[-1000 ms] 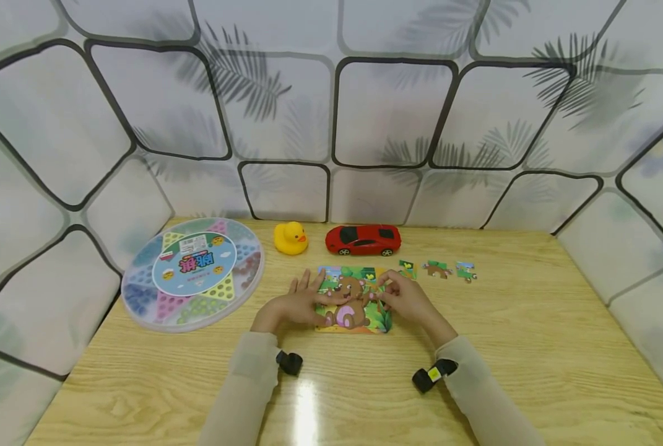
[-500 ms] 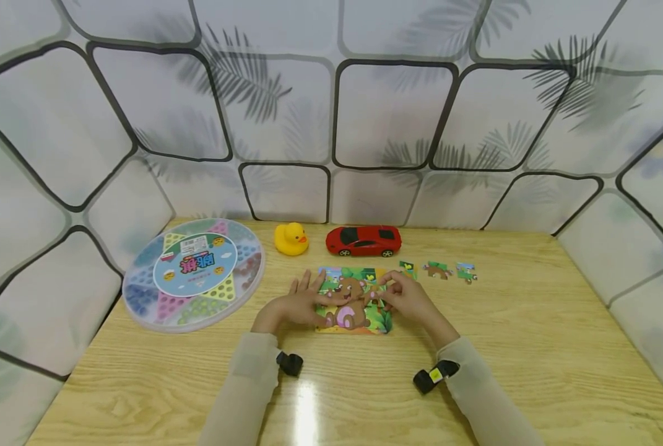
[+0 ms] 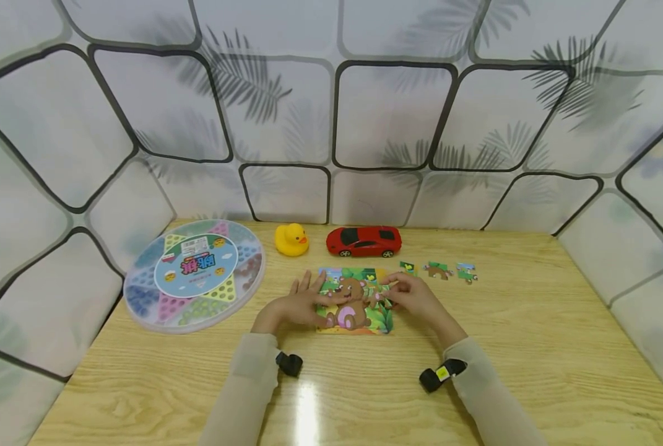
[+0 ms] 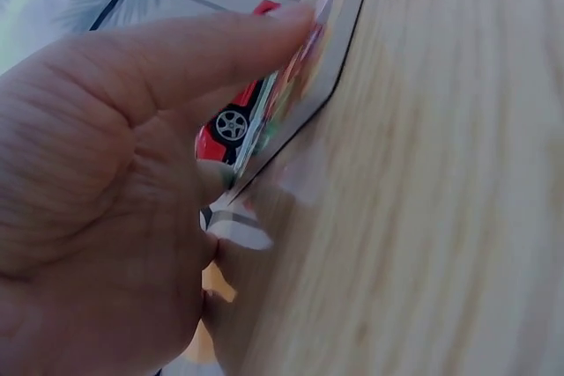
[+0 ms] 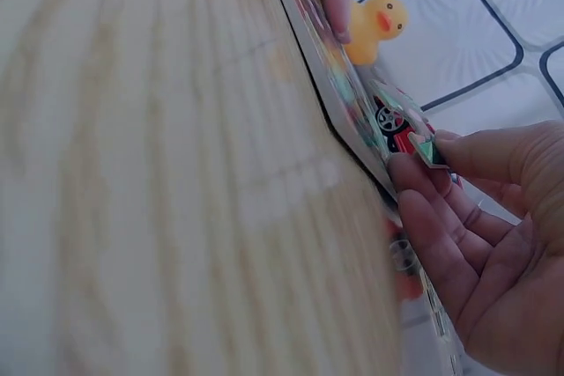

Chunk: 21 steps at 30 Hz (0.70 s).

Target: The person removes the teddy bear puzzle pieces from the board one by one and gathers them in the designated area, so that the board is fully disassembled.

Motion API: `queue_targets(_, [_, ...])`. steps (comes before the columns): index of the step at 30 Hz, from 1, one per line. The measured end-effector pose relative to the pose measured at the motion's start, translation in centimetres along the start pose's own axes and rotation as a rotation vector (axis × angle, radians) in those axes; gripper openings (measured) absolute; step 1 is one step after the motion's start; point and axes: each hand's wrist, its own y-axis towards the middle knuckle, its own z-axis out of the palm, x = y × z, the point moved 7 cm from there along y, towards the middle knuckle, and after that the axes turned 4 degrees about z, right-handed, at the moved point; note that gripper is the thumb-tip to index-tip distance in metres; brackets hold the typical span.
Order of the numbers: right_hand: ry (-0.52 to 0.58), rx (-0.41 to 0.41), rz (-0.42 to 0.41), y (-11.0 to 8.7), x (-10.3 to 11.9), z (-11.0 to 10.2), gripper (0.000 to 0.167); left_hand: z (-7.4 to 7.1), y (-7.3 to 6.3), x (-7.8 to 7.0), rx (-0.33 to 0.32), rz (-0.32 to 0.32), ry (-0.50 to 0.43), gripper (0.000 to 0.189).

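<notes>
1. Pale, leaf-printed walls [image 3: 387, 111] enclose the wooden table [image 3: 532, 347] we examine.
2. We find the bear puzzle [image 3: 353, 317] lying flat on the table, between both hands.
3. We record the left hand [image 3: 298, 308] with fingers spread, resting on the puzzle's left side, gripping nothing.
4. We observe the right hand [image 3: 418, 300] pinching a small piece [image 5: 429, 149] between thumb and fingers at the puzzle's right edge.
5. We note loose pieces [image 3: 438, 271] far right, a red car [image 3: 363, 243] and yellow duck [image 3: 291, 241] beyond, and a round game board [image 3: 194, 275] left.
</notes>
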Motion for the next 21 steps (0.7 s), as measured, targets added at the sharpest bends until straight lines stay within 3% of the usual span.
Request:
queue_targets(11, [0.002,0.013,-0.005,-0.2,-0.4,-0.4,0.026,-0.5,0.0,1.1,-0.052,0.031,0.102,0.083])
queue_targets(18, [0.016,0.020,-0.003,-0.4,-0.5,-0.4,0.028,-0.7,-0.2,1.5,-0.076,-0.021,0.023,0.093])
queue_targets(21, [0.024,0.023,0.004,-0.4,-0.5,-0.4,0.028,-0.7,-0.3,1.5,-0.068,-0.038,0.038,0.096])
